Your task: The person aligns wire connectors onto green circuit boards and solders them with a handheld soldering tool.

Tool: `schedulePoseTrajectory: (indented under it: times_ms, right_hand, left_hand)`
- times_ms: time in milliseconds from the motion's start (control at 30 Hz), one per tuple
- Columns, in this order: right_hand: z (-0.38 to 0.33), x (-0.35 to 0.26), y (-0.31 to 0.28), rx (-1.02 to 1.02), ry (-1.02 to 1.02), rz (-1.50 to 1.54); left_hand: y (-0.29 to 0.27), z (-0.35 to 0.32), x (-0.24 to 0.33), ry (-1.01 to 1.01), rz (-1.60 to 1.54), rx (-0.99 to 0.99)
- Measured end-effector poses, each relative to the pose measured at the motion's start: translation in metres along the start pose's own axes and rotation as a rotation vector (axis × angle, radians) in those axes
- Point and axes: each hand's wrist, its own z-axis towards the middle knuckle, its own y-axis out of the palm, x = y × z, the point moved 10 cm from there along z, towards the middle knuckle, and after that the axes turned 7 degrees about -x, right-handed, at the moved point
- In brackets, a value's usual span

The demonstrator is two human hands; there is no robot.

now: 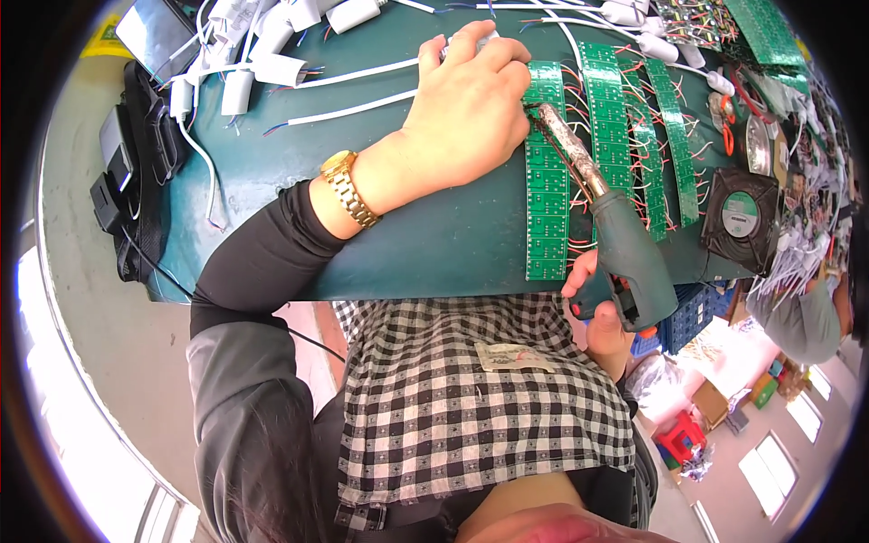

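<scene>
My right hand (605, 317) is wrapped round the dark green handle of a soldering gun (634, 244). Its long metal barrel slants up to the left, with the tip at the nearest green circuit board panel (546, 199); whether it touches cannot be made out. My left hand (475, 109) is closed beside that panel's upper part, on a white cable piece (466, 41) that shows between the fingers. The fingertips and part of the cable are hidden. Two white cables (353, 110) with bare coloured wire ends extend left from under this hand.
More green panels (608, 118) with red and white wires lie to the right, beside a black fan (742, 217) and a solder reel (762, 145). White cables with cylindrical housings (272, 68) are heaped at the far left. Another person's sleeve (797, 317) shows at right.
</scene>
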Motion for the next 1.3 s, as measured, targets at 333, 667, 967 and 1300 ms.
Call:
schedulePoseTrajectory:
  times_ms: [333,667,967,1300]
  right_hand:
    - [-0.001,-0.011,-0.006,0.052,-0.067,-0.014]
    - [0.005,-0.021,-0.001,-0.01,-0.161,-0.119]
    - [0.002,-0.008,-0.002,0.023,0.011,-0.213]
    - [0.002,-0.007,0.001,0.01,-0.089,-0.066]
  left_hand:
    - [-0.006,0.003,0.001,-0.005,-0.105,0.021]
    - [-0.004,0.004,0.001,-0.011,-0.101,-0.022]
    - [-0.002,0.004,0.0,-0.019,-0.073,-0.028]
    - [-0.001,0.004,0.002,-0.007,-0.059,-0.029]
